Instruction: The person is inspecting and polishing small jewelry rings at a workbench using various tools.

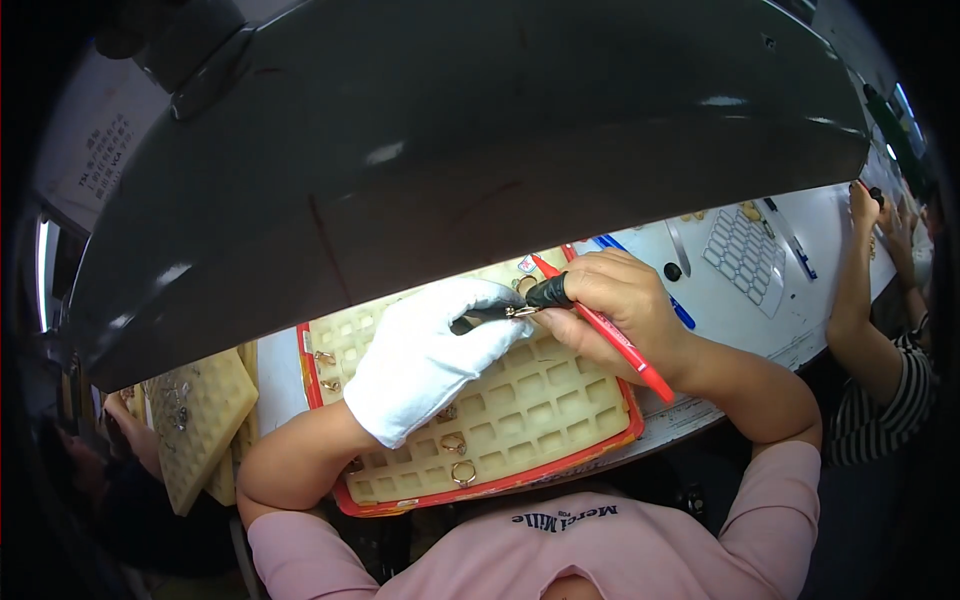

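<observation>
My left hand (430, 345), in a white glove, is closed with its thumb and fingers pinching a small gold-coloured ring (518, 312) above the tray. Something dark shows between the gloved fingers, too shaded to make out. My bare right hand (625, 305) meets the left at the ring. A red pen (625, 345) lies gripped in it, slanting across the fingers. At its fingertips is a black piece (548, 292); whether it wraps a finger or is held, I cannot tell. Beneath both hands lies a cream tray (590, 412) of square pockets with a red rim. Several rings (462, 472) sit in its pockets.
A large dark grey hood (480, 130) hangs low over the table's far side. To the right lie blue pens (682, 314), tweezers (678, 248) and a white gridded sheet (745, 258). More cream trays (205, 425) stand tilted at left. Other people's arms (860, 310) work at both sides.
</observation>
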Tool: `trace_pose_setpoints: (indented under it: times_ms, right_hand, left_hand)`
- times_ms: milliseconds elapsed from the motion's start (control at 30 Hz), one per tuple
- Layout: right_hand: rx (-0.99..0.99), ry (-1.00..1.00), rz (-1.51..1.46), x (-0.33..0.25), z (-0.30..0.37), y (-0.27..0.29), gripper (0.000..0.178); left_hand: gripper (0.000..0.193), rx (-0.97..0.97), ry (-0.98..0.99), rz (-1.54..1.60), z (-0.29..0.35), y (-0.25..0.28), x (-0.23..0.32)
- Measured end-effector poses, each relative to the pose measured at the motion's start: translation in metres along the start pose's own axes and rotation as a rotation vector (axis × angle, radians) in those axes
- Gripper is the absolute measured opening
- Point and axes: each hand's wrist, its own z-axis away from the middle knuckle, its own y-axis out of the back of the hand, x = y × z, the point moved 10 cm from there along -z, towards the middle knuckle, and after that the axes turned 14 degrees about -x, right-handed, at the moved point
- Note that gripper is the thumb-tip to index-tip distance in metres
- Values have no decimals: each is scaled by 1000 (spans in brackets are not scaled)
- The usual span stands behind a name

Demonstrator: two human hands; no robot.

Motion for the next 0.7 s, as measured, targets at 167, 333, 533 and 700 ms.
trace_pose_setpoints:
  times_ms: [167,333,533,700]
  right_hand:
    - [124,132,139,-20,4,15,22]
    - [29,180,296,-28,4,10,20]
    - [31,198,285,-26,5,8,20]
    - [61,229,210,-28,6,14,21]
  left_hand:
    - [15,81,-112,-235,4,4,17]
    - [12,87,-151,-247,3,2,22]
    - [21,119,-181,-187,6,3,19]
    - [13,-24,-117,-147,1,-3,13]
